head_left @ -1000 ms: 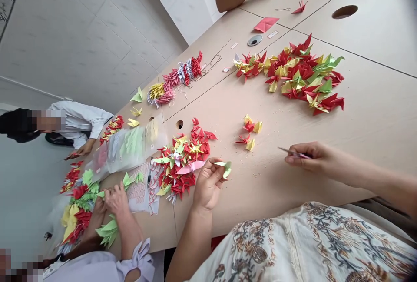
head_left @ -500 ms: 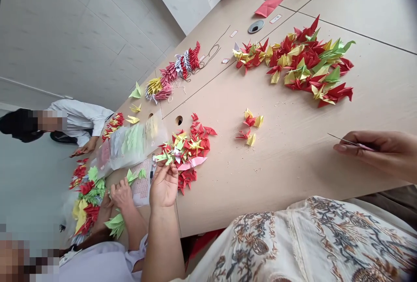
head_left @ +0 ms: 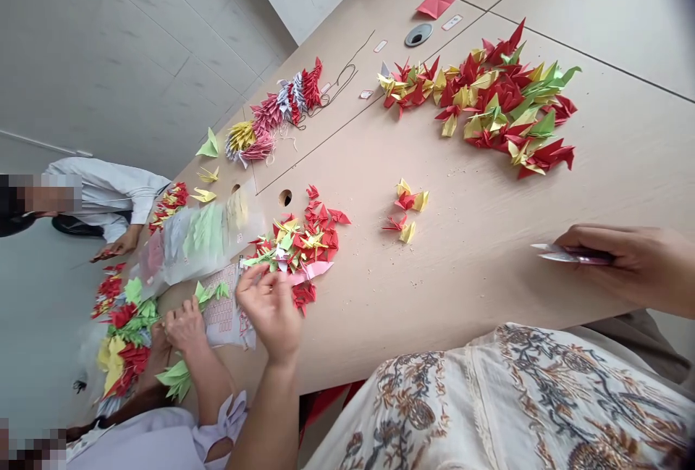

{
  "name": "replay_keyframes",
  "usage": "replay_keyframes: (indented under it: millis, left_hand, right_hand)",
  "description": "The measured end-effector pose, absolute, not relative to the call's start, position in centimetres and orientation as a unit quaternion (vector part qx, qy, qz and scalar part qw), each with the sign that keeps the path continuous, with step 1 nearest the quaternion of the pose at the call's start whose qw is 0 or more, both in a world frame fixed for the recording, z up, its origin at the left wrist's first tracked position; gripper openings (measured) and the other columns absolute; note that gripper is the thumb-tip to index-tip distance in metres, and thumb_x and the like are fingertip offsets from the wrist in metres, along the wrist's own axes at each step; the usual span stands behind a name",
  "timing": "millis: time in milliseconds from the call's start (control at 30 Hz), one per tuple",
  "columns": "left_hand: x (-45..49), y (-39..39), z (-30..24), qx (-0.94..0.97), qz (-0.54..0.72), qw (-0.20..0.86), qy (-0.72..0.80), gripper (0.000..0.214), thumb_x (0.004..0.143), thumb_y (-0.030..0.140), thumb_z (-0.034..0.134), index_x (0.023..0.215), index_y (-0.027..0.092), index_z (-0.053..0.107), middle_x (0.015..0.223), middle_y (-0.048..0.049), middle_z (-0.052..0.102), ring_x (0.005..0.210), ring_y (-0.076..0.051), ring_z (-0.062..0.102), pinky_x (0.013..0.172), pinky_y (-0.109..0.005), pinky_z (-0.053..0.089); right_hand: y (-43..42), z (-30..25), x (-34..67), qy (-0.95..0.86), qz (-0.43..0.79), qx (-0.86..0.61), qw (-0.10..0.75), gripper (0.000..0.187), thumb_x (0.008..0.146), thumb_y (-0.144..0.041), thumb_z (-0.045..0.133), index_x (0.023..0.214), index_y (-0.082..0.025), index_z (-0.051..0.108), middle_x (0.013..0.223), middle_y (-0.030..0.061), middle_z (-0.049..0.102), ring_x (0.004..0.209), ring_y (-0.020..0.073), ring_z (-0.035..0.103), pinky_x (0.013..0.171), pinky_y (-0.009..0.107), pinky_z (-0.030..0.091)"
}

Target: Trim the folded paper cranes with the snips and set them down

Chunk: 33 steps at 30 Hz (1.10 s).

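My right hand is closed around a pair of small scissors, over the table near its front edge. The metal blades point left and the purplish handle is mostly covered by my fingers. My left hand hovers at the near edge of a pile of red, yellow and green folded paper cranes. Its fingers are loosely bent and apart, with nothing visible in them. A pink paper strip lies on the pile beside my fingertips. A few red and yellow cranes sit between my hands.
A long heap of paper cranes lies further back. Bundled cranes with loose cord lie at the far edge. Plastic bags of folded paper are on the left, where a co-worker's hand handles green paper. Another person sits beyond.
My left hand has lifted and turned, its fingers loosening at the pile. The scissors in my right hand have turned, so their blades show broader. The whole view has shifted slightly.
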<state>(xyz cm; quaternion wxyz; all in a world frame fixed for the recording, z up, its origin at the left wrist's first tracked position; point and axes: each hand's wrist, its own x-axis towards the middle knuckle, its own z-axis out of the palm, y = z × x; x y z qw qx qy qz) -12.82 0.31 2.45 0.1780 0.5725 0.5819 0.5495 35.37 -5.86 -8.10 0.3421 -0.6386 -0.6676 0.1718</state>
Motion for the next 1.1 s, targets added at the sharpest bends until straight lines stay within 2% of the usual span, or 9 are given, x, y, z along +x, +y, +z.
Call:
replay_keyframes:
  millis: [67, 167, 300, 433, 567, 700, 800, 900, 1100]
  left_hand:
    - [-9.6, 0.4, 1.2, 0.661, 0.472, 0.205, 0.546, 0.045, 0.089, 0.035, 0.078, 0.128, 0.027, 0.057, 0.136, -0.0102, 0.057, 0.112, -0.021, 0.066, 0.095, -0.037, 0.057]
    - [-5.1, 2.1, -1.1, 0.762, 0.366, 0.231, 0.482, 0.072, 0.073, 0.053, 0.088, 0.133, 0.028, 0.058, 0.150, -0.0154, 0.052, 0.146, -0.037, 0.047, 0.121, -0.055, 0.039]
    - [-0.6, 6.4, -4.1, 0.823, 0.267, 0.255, 0.431, 0.101, 0.071, 0.073, 0.080, 0.152, 0.027, 0.040, 0.167, -0.0226, 0.034, 0.159, -0.043, 0.024, 0.126, -0.065, 0.025]
    - [2.1, 10.3, -5.1, 0.839, 0.230, 0.257, 0.421, 0.100, 0.076, 0.070, 0.078, 0.155, 0.023, 0.037, 0.168, -0.0255, 0.030, 0.160, -0.045, 0.020, 0.125, -0.069, 0.021]
    - [3.3, 11.6, -4.6, 0.844, 0.234, 0.272, 0.399, 0.064, 0.087, 0.051, 0.076, 0.141, 0.023, 0.055, 0.151, -0.0186, 0.056, 0.154, -0.038, 0.038, 0.126, -0.062, 0.029]
    - [2.8, 9.9, -3.9, 0.831, 0.257, 0.310, 0.383, 0.031, 0.097, 0.037, 0.066, 0.123, 0.020, 0.067, 0.129, -0.0129, 0.070, 0.127, -0.029, 0.064, 0.111, -0.054, 0.050]
    - [1.8, 8.1, -3.5, 0.807, 0.280, 0.345, 0.388, 0.029, 0.097, 0.038, 0.068, 0.118, 0.018, 0.069, 0.120, -0.0103, 0.073, 0.114, -0.026, 0.069, 0.102, -0.051, 0.056]
    - [0.9, 6.9, -3.2, 0.762, 0.310, 0.391, 0.412, 0.027, 0.095, 0.039, 0.070, 0.116, 0.021, 0.070, 0.112, -0.0091, 0.076, 0.101, -0.023, 0.073, 0.094, -0.042, 0.060]
    - [0.7, 6.9, -3.0, 0.653, 0.363, 0.499, 0.439, 0.031, 0.098, 0.046, 0.065, 0.118, 0.022, 0.065, 0.106, -0.0087, 0.077, 0.096, -0.020, 0.076, 0.086, -0.035, 0.062]
  right_hand:
    - [-5.7, -7.9, 35.3, -0.727, 0.215, -0.570, 0.318, 0.047, 0.088, -0.075, 0.058, 0.077, -0.033, 0.075, 0.064, 0.0016, 0.073, 0.045, 0.0133, 0.063, 0.042, 0.025, 0.047]
    - [-5.7, -7.8, 35.4, -0.764, 0.233, -0.521, 0.302, 0.039, 0.102, -0.060, 0.051, 0.087, -0.030, 0.070, 0.068, 0.0014, 0.072, 0.050, 0.0122, 0.063, 0.047, 0.024, 0.048]
    - [-6.1, -7.9, 35.5, -0.775, 0.235, -0.515, 0.279, 0.030, 0.107, -0.045, 0.052, 0.097, -0.021, 0.068, 0.080, 0.0002, 0.070, 0.061, 0.0103, 0.062, 0.057, 0.024, 0.053]
    - [-6.6, -8.4, 34.9, -0.764, 0.224, -0.542, 0.269, 0.021, 0.106, -0.037, 0.057, 0.103, -0.019, 0.068, 0.093, 0.0021, 0.070, 0.072, 0.0117, 0.064, 0.066, 0.028, 0.058]
    - [-6.6, -9.3, 34.5, -0.752, 0.213, -0.564, 0.268, 0.021, 0.104, -0.037, 0.060, 0.108, -0.018, 0.068, 0.099, 0.0034, 0.071, 0.076, 0.0125, 0.065, 0.069, 0.029, 0.059]
    - [-6.9, -9.7, 34.3, -0.720, 0.196, -0.603, 0.282, 0.021, 0.104, -0.037, 0.060, 0.112, -0.020, 0.068, 0.107, 0.0053, 0.071, 0.082, 0.0141, 0.067, 0.073, 0.031, 0.060]
    - [-7.4, -9.5, 34.0, -0.687, 0.182, -0.637, 0.297, 0.022, 0.104, -0.038, 0.060, 0.114, -0.020, 0.068, 0.110, 0.0060, 0.071, 0.084, 0.0148, 0.068, 0.075, 0.032, 0.061]
    - [-8.1, -9.3, 33.2, -0.656, 0.171, -0.667, 0.309, 0.022, 0.104, -0.038, 0.060, 0.114, -0.020, 0.068, 0.111, 0.0061, 0.071, 0.085, 0.0149, 0.068, 0.075, 0.032, 0.061]
    - [-9.4, -9.5, 30.7, -0.620, 0.163, -0.696, 0.324, 0.022, 0.104, -0.037, 0.060, 0.114, -0.020, 0.069, 0.110, 0.0061, 0.071, 0.085, 0.0148, 0.068, 0.075, 0.032, 0.061]
